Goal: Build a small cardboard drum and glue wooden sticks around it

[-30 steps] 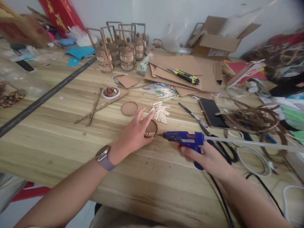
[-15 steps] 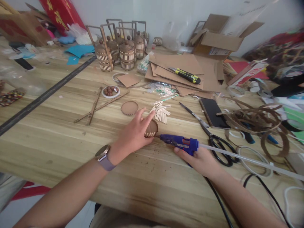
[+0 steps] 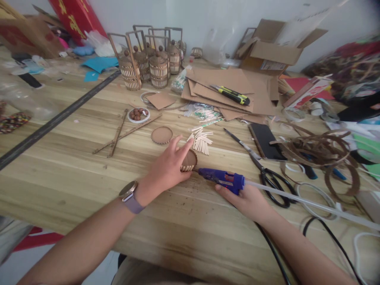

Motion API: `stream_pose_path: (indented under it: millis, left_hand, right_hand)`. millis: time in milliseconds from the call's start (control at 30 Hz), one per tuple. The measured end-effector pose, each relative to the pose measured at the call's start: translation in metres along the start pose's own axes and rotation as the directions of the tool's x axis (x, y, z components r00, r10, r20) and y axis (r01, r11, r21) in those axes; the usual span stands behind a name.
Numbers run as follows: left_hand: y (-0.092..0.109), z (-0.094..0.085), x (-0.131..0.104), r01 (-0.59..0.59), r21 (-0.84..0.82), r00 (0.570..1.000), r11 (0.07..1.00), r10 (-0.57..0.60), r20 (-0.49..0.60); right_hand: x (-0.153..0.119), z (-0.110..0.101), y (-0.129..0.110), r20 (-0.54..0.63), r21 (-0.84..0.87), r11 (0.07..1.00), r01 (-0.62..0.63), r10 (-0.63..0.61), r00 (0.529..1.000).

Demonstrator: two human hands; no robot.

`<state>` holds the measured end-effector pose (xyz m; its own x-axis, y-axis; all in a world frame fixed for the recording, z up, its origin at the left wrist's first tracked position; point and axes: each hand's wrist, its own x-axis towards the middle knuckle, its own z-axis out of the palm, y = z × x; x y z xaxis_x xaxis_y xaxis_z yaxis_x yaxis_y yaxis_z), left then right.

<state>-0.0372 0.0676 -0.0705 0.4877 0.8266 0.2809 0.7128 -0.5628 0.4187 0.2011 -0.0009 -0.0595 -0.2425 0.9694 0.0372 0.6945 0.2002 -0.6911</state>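
My left hand [image 3: 166,164], with a watch on its wrist, holds a small round cardboard disc [image 3: 190,159] between thumb and fingers. Short pale sticks stand along the disc's near rim. In my right hand [image 3: 247,200] is a blue glue gun [image 3: 222,179], its nozzle pointing left at the disc's near right edge. A long clear glue stick [image 3: 297,197] runs out of its back. Just behind the disc lies a pile of short sticks [image 3: 202,142]. A second cardboard disc [image 3: 162,135] lies flat behind my left hand.
Black scissors [image 3: 274,184] and a phone [image 3: 265,140] lie to the right, near coiled brown strips [image 3: 319,146]. Cardboard sheets [image 3: 219,85] carry a yellow-black cutter [image 3: 233,95]. Small lidded baskets [image 3: 158,71] stand at the back; a bowl of brown beads [image 3: 138,114] is left of centre.
My right hand has moved slightly left with the glue gun, its nozzle now closer to the disc. My left hand has stayed in place.
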Motion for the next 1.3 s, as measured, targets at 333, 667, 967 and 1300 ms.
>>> stream_pose_path:
  millis: [333, 667, 967, 1300]
  left_hand:
    - [-0.0010, 0.0009, -0.0002, 0.000, -0.004, 1.000, 1.000, 0.000, -0.006]
    - [-0.0005, 0.0007, -0.0004, -0.001, 0.001, 1.000, 1.000, 0.001, -0.007]
    - [0.0003, -0.0007, -0.0004, 0.009, 0.002, 1.000, 1.000, -0.009, 0.008]
    - [0.0005, -0.0006, 0.0003, 0.003, -0.004, 1.000, 1.000, -0.003, 0.006]
  right_hand:
    - [-0.0005, 0.0001, -0.0012, -0.010, -0.018, 0.999, 0.031, -0.032, 0.999]
    - [0.0003, 0.0007, -0.0046, 0.008, -0.010, 1.000, -0.015, 0.015, 1.000]
    - [-0.0004, 0.0004, -0.0029, 0.009, -0.027, 0.999, -0.019, 0.020, 1.000]
    - [0.0001, -0.0003, -0.0061, 0.012, -0.031, 0.998, -0.047, 0.047, 0.999]
